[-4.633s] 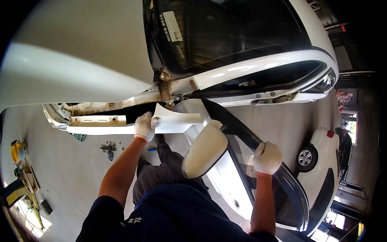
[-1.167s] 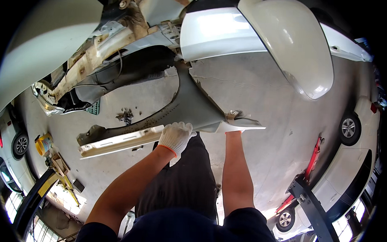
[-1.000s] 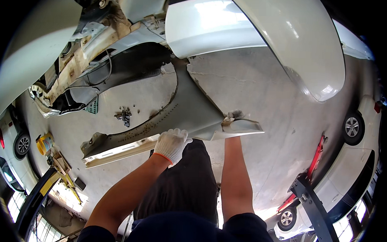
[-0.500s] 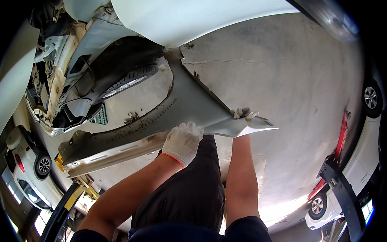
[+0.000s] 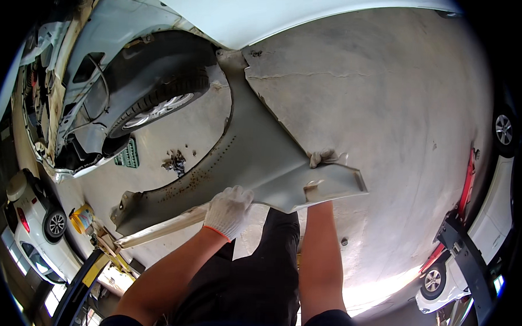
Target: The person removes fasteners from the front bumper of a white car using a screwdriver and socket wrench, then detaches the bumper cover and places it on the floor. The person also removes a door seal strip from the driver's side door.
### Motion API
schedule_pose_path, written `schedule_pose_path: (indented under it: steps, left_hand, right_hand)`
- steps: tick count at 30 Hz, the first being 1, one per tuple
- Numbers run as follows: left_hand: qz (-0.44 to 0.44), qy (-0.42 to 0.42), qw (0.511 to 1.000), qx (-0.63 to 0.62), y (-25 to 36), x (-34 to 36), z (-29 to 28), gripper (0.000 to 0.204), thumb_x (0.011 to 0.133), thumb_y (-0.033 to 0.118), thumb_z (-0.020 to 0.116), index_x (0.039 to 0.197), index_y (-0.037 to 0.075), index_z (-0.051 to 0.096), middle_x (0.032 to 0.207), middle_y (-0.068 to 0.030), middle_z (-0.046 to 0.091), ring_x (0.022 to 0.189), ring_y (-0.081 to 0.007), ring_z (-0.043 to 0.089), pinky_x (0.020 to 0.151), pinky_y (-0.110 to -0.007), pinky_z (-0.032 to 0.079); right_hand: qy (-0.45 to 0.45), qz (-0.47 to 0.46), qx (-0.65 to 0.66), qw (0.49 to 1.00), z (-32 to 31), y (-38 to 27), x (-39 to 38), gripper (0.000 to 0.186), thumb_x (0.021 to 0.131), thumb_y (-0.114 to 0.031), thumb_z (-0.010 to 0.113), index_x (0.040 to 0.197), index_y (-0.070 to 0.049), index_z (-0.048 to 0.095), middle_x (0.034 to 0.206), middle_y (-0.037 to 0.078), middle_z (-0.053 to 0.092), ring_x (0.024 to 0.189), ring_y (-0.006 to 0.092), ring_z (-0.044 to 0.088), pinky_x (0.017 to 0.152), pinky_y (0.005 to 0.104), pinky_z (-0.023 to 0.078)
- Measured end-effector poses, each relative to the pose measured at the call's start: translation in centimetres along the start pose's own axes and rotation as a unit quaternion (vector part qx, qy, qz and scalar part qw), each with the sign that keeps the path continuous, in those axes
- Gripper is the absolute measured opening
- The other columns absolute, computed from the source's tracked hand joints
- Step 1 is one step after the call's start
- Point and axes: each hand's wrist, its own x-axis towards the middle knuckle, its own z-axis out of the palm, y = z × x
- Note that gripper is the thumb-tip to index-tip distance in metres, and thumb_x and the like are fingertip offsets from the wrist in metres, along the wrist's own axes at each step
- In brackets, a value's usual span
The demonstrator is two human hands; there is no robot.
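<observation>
Both my hands hold a large grey car fender [image 5: 256, 128], its inner side facing up, with rust-brown spots along the curved wheel-arch edge. My left hand [image 5: 229, 212], in a white knit glove with an orange cuff, is closed over the fender's near folded edge. From beneath, my right arm reaches past the panel. The gloved fingers of my right hand [image 5: 323, 158] curl over its far edge near the pointed right end; the palm is hidden under the metal. The fender's narrow top end lies close to the white car body's panel [image 5: 289, 9].
At the left stands the opened-up car with its wheel [image 5: 159, 108] and dark wheel well exposed. A green case [image 5: 127, 154] and a pile of small parts [image 5: 175, 162] lie on the concrete floor [image 5: 389, 110]. Lift posts [image 5: 468, 250] and white cars flank both sides.
The fender has tilted, so more of its right end's inner face shows. Both hands have moved slightly left with it, the left also lower. More of the car's wheel has come into view.
</observation>
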Motion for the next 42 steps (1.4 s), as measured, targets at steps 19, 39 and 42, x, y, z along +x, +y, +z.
schedule_pose_path:
  steps: [19, 39, 42]
  left_hand:
    - [-0.062, 0.196, 0.979, 0.006, -2.0, -4.4, -5.6, 0.025, 0.088, 0.027, 0.081, 0.095, 0.010, 0.065, 0.092, -0.0078, 0.059, 0.090, -0.0303, 0.062, 0.082, -0.047, 0.052]
    - [-0.183, 0.418, 0.881, -0.128, -23.1, -4.1, -26.4, 0.058, 0.112, 0.053, 0.054, 0.103, 0.000, 0.075, 0.095, -0.0187, 0.061, 0.092, -0.0391, 0.064, 0.084, -0.048, 0.052]
    - [-0.195, 0.418, 0.875, -0.150, -24.0, -3.3, -27.5, 0.057, 0.112, 0.051, 0.055, 0.100, -0.002, 0.073, 0.095, -0.0190, 0.062, 0.092, -0.0393, 0.065, 0.085, -0.049, 0.052]
  right_hand:
    - [0.065, 0.017, -0.079, 0.995, 12.0, -0.4, -1.3, 0.074, 0.115, -0.065, 0.032, 0.091, -0.004, 0.067, 0.073, 0.014, 0.063, 0.064, 0.0242, 0.057, 0.097, 0.0400, 0.055]
    - [-0.098, -0.084, -0.386, 0.914, 45.4, 12.4, 5.1, 0.066, 0.119, -0.049, 0.040, 0.160, 0.002, 0.047, 0.153, 0.014, 0.058, 0.136, 0.0244, 0.057, 0.117, 0.0350, 0.043]
    - [-0.134, -0.170, -0.491, 0.844, 46.6, 13.1, 7.4, 0.069, 0.116, -0.056, 0.043, 0.144, 0.005, 0.055, 0.133, 0.016, 0.062, 0.119, 0.0253, 0.059, 0.108, 0.0364, 0.047]
